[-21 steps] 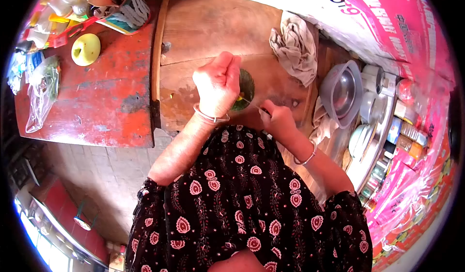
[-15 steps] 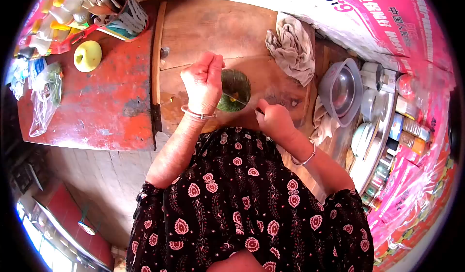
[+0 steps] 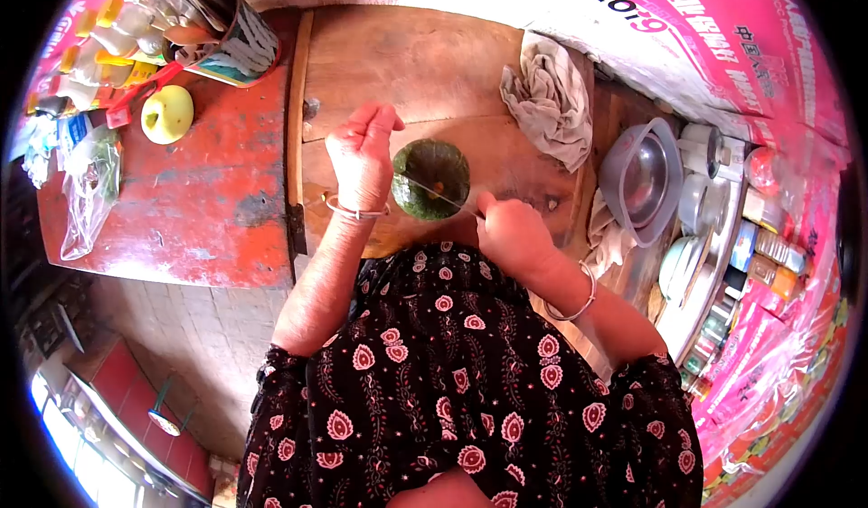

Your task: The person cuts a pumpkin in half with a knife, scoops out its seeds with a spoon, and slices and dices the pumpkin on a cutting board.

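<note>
A round, dark green pumpkin (image 3: 434, 158) with a small orange-brown patch on top sits on the wooden tabletop. The thin blade of a knife (image 3: 455, 204) lies slantwise across it; whether it has cut into the skin I cannot tell. My right hand (image 3: 517, 235) is closed round the knife's handle at the pumpkin's lower right, mostly hiding the handle. My left hand (image 3: 362, 157) is raised beside the pumpkin on its left, fingers curled in, and I see nothing in it.
A crumpled cloth (image 3: 549, 101) lies at the back right, with a plastic basin (image 3: 608, 178) beyond it. On the red table (image 3: 203, 210) at left are a yellow-green apple (image 3: 167, 116), a plastic bag and a utensil holder (image 3: 244, 42). Jars line the right shelf.
My left hand has moved left, away from the pumpkin, uncovering its left side. The knife still lies across the pumpkin in my right hand. The whole view has shifted slightly.
</note>
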`<state>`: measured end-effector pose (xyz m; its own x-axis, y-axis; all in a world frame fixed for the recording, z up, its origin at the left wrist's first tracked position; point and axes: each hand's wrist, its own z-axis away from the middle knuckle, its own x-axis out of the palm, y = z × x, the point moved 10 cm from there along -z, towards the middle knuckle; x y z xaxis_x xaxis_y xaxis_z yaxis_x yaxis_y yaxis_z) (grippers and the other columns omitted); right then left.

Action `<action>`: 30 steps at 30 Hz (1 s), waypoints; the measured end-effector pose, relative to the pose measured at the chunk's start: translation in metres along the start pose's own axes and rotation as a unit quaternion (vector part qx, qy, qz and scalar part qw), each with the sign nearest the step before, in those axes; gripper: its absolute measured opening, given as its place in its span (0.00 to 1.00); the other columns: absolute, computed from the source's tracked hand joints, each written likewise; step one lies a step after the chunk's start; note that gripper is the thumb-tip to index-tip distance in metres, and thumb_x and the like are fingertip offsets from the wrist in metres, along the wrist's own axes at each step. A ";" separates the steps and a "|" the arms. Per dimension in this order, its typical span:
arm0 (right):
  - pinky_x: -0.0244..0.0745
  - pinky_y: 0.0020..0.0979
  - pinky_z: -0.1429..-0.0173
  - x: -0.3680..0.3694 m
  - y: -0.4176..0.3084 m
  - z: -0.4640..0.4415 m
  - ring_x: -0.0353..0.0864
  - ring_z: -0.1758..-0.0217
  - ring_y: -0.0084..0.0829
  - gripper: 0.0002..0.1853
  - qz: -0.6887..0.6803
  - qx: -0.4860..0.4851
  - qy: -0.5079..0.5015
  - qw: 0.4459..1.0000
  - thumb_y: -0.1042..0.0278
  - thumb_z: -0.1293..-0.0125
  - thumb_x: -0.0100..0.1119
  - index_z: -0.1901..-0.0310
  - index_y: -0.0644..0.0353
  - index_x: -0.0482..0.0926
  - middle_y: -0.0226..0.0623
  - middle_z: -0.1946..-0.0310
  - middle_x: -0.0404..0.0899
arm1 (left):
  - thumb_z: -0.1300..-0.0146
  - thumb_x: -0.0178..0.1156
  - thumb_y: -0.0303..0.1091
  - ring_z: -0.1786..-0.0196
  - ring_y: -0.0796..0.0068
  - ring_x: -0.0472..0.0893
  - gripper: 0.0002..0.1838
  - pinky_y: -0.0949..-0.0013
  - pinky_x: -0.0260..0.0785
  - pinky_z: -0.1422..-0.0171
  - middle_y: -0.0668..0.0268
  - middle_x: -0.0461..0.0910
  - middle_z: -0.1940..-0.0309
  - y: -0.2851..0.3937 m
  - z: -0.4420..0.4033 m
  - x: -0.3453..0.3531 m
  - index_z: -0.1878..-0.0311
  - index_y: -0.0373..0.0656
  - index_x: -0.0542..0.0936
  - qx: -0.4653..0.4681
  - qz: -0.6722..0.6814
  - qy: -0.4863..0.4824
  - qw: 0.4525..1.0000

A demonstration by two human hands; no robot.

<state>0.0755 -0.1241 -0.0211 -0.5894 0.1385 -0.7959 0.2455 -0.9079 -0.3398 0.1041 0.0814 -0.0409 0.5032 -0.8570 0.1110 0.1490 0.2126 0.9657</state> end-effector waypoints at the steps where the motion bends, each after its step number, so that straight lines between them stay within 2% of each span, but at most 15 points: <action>1: 0.72 0.51 0.64 0.002 0.005 0.000 0.77 0.69 0.56 0.09 -0.003 0.002 0.005 1.000 0.64 0.42 0.53 0.67 0.61 0.73 0.54 0.77 0.76 | 0.39 0.57 0.29 0.79 0.87 0.65 0.10 0.77 0.57 0.75 0.73 0.71 0.85 0.007 0.001 0.006 0.76 0.36 0.78 0.022 -0.028 -0.005 0.999; 4: 0.72 0.51 0.64 0.018 0.017 0.005 0.77 0.69 0.57 0.09 -0.014 0.003 0.021 1.000 0.64 0.41 0.53 0.68 0.61 0.73 0.55 0.77 0.76 | 0.40 0.56 0.28 0.79 0.87 0.67 0.09 0.75 0.60 0.75 0.69 0.72 0.86 0.023 0.012 0.017 0.75 0.36 0.78 0.083 -0.098 -0.013 0.992; 9: 0.71 0.52 0.63 0.010 0.013 0.010 0.76 0.69 0.58 0.09 -0.042 -0.011 0.046 0.998 0.63 0.40 0.53 0.68 0.61 0.73 0.56 0.77 0.76 | 0.40 0.56 0.28 0.79 0.88 0.65 0.10 0.76 0.60 0.75 0.68 0.69 0.87 0.012 0.013 0.010 0.76 0.35 0.77 0.042 -0.076 -0.012 0.996; 12: 0.71 0.53 0.63 0.020 0.010 0.022 0.76 0.69 0.59 0.09 -0.055 -0.011 0.031 0.998 0.63 0.40 0.53 0.67 0.61 0.73 0.56 0.77 0.76 | 0.40 0.57 0.29 0.79 0.88 0.64 0.10 0.76 0.59 0.76 0.68 0.68 0.88 0.022 0.028 0.009 0.76 0.35 0.76 0.058 -0.100 -0.043 0.992; 14: 0.70 0.53 0.64 0.029 0.013 0.035 0.76 0.69 0.59 0.10 -0.037 0.001 0.000 0.999 0.62 0.40 0.53 0.67 0.61 0.73 0.56 0.77 0.76 | 0.41 0.58 0.29 0.80 0.87 0.68 0.08 0.74 0.61 0.77 0.62 0.72 0.86 0.026 0.045 0.013 0.76 0.38 0.77 0.060 -0.210 -0.132 0.967; 15: 0.71 0.53 0.64 0.031 0.013 0.039 0.76 0.69 0.59 0.08 -0.020 -0.009 0.001 1.000 0.64 0.40 0.53 0.66 0.60 0.72 0.56 0.77 0.75 | 0.44 0.62 0.31 0.80 0.75 0.75 0.07 0.69 0.66 0.74 0.59 0.75 0.83 0.037 0.058 0.021 0.74 0.39 0.78 0.093 -0.233 -0.202 0.947; 16: 0.72 0.53 0.64 0.029 0.011 0.042 0.77 0.70 0.58 0.07 -0.005 -0.017 -0.007 1.000 0.66 0.41 0.51 0.66 0.60 0.72 0.56 0.77 0.76 | 0.47 0.65 0.36 0.72 0.62 0.79 0.09 0.63 0.70 0.68 0.58 0.78 0.77 0.054 0.073 0.031 0.70 0.41 0.79 0.183 -0.277 -0.276 0.902; 17: 0.73 0.52 0.64 0.024 0.005 0.042 0.79 0.70 0.57 0.06 0.009 -0.031 -0.011 0.999 0.68 0.43 0.50 0.66 0.61 0.72 0.55 0.78 0.77 | 0.52 0.70 0.33 0.69 0.65 0.78 0.12 0.64 0.70 0.67 0.62 0.76 0.73 0.070 0.091 0.040 0.65 0.41 0.79 0.253 -0.302 -0.350 0.850; 18: 0.74 0.52 0.64 0.023 -0.001 0.041 0.80 0.71 0.55 0.06 0.023 -0.049 -0.017 0.998 0.71 0.44 0.49 0.65 0.61 0.72 0.55 0.78 0.77 | 0.55 0.71 0.39 0.62 0.59 0.77 0.17 0.60 0.71 0.62 0.60 0.75 0.71 0.075 0.100 0.044 0.66 0.40 0.78 0.279 -0.357 -0.391 0.801; 20: 0.75 0.50 0.65 0.022 -0.004 0.038 0.80 0.71 0.54 0.06 0.055 -0.060 -0.016 0.997 0.71 0.44 0.48 0.66 0.61 0.72 0.53 0.77 0.78 | 0.56 0.69 0.40 0.56 0.55 0.76 0.17 0.57 0.72 0.58 0.56 0.74 0.68 0.058 0.109 0.049 0.69 0.38 0.77 0.289 -0.498 -0.413 0.705; 22: 0.75 0.49 0.66 0.024 -0.009 0.038 0.81 0.72 0.52 0.05 0.077 -0.075 -0.024 0.994 0.71 0.44 0.48 0.66 0.61 0.71 0.51 0.77 0.79 | 0.56 0.64 0.36 0.54 0.50 0.75 0.13 0.54 0.72 0.57 0.53 0.74 0.67 0.033 0.116 0.054 0.70 0.37 0.77 0.294 -0.572 -0.449 0.620; 23: 0.75 0.48 0.66 0.026 -0.011 0.040 0.81 0.72 0.51 0.05 0.082 -0.087 -0.031 0.992 0.71 0.44 0.48 0.67 0.61 0.71 0.51 0.77 0.79 | 0.56 0.61 0.32 0.60 0.49 0.77 0.08 0.53 0.73 0.62 0.53 0.75 0.70 0.023 0.117 0.055 0.72 0.38 0.78 0.283 -0.557 -0.476 0.619; 26: 0.76 0.48 0.67 0.028 -0.012 0.042 0.82 0.72 0.49 0.05 0.087 -0.101 -0.037 0.990 0.71 0.43 0.48 0.68 0.61 0.71 0.50 0.77 0.79 | 0.56 0.59 0.32 0.68 0.52 0.79 0.07 0.55 0.73 0.68 0.54 0.77 0.75 -0.002 0.123 0.058 0.74 0.38 0.78 0.231 -0.610 -0.564 0.506; 29: 0.76 0.47 0.67 0.026 -0.013 0.040 0.82 0.72 0.49 0.05 0.078 -0.101 -0.038 0.991 0.70 0.42 0.47 0.68 0.60 0.70 0.49 0.77 0.79 | 0.56 0.58 0.32 0.74 0.56 0.79 0.06 0.59 0.70 0.75 0.57 0.77 0.81 -0.003 0.127 0.061 0.79 0.40 0.80 0.281 -0.607 -0.531 0.520; 30: 0.76 0.47 0.67 0.026 -0.012 0.040 0.82 0.72 0.49 0.05 0.075 -0.101 -0.041 0.991 0.69 0.42 0.47 0.68 0.60 0.70 0.49 0.77 0.79 | 0.56 0.58 0.32 0.75 0.58 0.79 0.06 0.59 0.69 0.76 0.57 0.77 0.82 0.001 0.127 0.062 0.80 0.40 0.80 0.272 -0.604 -0.531 0.529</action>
<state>0.0265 -0.1256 -0.0173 -0.5921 -0.0327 -0.8052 0.4797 -0.8171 -0.3197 0.0271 -0.0315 -0.0032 -0.4840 -0.0557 -0.8733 -0.5958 -0.7100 0.3755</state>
